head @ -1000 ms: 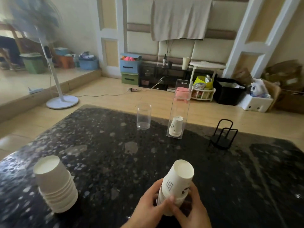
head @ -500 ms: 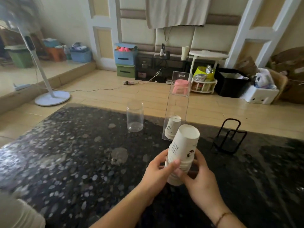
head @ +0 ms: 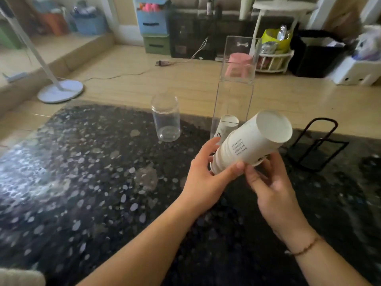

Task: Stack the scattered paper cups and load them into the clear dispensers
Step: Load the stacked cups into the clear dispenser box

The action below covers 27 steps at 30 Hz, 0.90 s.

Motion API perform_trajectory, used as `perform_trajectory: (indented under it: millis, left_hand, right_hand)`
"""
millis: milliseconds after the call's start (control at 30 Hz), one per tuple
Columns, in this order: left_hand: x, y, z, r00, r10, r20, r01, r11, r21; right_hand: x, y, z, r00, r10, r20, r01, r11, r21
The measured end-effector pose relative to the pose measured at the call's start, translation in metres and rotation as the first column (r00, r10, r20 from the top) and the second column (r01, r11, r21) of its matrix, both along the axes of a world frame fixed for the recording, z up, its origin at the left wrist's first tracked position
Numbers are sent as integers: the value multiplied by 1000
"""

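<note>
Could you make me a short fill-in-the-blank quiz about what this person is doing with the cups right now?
1. The stack of paper cups is held by ____ hands, the left hand and the right hand.
2. The tall clear dispenser already has ____ paper cup standing at its bottom.
3. The small clear jar stands to the ____ of that dispenser.
4. The black wire rack stands on the dark ____ table.

Missing words: both; one; left; speckled
</note>
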<state>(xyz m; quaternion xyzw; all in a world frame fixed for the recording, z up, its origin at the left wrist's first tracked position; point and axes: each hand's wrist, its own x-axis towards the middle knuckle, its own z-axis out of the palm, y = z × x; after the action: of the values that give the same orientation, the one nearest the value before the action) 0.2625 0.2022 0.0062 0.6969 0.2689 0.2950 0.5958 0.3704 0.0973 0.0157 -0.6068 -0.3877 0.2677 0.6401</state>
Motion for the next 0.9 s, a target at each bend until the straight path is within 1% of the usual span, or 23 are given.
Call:
perform_trajectory:
  millis: [133,200,300,400,500,600,700,800,900]
  left_hand:
    - [14,18,47,1000,-1,-2,1,1000,-27]
    - [27,36,77,999,-20,27,22,997,-78]
    - [52,74,111,999,-26,20,29,982,-189]
    - [72,102,121,994,-103,26,107,957,-268]
    - [84,120,114,984,-173,-31,155,937,-313]
    - [89,125,100,968,-209,-136,169,950,-261]
    - [91,125,92,936,-180,-303,166,984,-71]
    - [91,126,85,908,-127,-398,162,985,55]
    - [92,129,85,913,-37,-407,99,986,132]
  right_hand:
    - [17,17,43,1000,20,-9,-20,999,-30]
    - [30,34,71,1000,9,11,-8,999,-42]
    - [56,66,104,999,-35,17,36,995,-91]
    - [77,94,119,999,-53,11,54,985,-161]
    - [89,109,114,998,-60,-22,54,973,-224]
    - [92,115,99,997,-73,-12,67,958,-280]
    - [91,115,85,993,-113,19,113,938,-328]
    - [88,116,83,976,-145,163,199,900,-389]
    - [91,121,83,937,-168,308,290,865,-409]
